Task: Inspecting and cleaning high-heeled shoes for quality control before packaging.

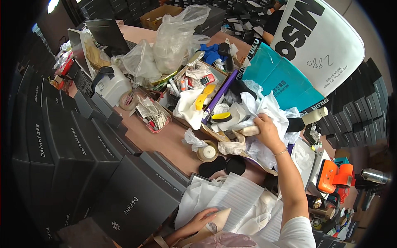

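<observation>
The left grip (pixel 201 220) is closed around the beige shoe (pixel 223 216), its pointed toe directed to the upper right. The shoe is located at the lower edge of the view, near a ribbed sheet (pixel 237 192). The right grip (pixel 267 131) reaches into the white paper (pixel 273 111) below the cyan flap (pixel 277 74); whether its fingers are closed cannot be determined. The yellow brush (pixel 221 117) lies to its left. Two black pads (pixel 211 167) rest on the bench (pixel 175 142), beside the grey boxes (pixel 136 198).
</observation>
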Tool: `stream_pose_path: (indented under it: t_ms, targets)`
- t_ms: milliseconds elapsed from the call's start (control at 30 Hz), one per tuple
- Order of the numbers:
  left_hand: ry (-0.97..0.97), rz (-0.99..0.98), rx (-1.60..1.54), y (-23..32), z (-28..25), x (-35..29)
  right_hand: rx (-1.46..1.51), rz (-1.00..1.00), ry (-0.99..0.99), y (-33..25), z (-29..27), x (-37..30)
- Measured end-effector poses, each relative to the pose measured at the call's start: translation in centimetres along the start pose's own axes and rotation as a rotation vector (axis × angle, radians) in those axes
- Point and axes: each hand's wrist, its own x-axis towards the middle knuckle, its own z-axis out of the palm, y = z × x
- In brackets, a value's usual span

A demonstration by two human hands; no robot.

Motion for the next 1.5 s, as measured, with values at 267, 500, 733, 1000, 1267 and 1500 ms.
stream_pose_path:
  t_ms: [267,500,733,1000,1267,1500]
  targets:
    - [0.010,-0.055,0.009,0.2,0.0,0.1,0.521,0.352,0.065,5.4,-0.1,-2.4]
    - [0.003,-0.101,-0.030,0.9,0.1,0.2,0.608,0.400,0.048,6.6,0.8,-1.9]
    - [-0.002,-0.076,-0.012,1.4,-0.1,0.2,0.737,0.495,0.059,6.5,0.6,-3.4]
    - [-0.031,-0.058,-0.070,-0.8,-0.5,0.6,0.803,0.466,0.003,5.5,-0.6,-3.0]
    - [-0.048,-0.066,-0.017,0.5,0.0,0.5,0.505,0.131,-0.292,-4.4,5.6,3.6]
    - [0.016,-0.091,-0.011,1.1,0.2,-0.1,0.187,0.284,-0.192,-6.2,9.6,4.4]
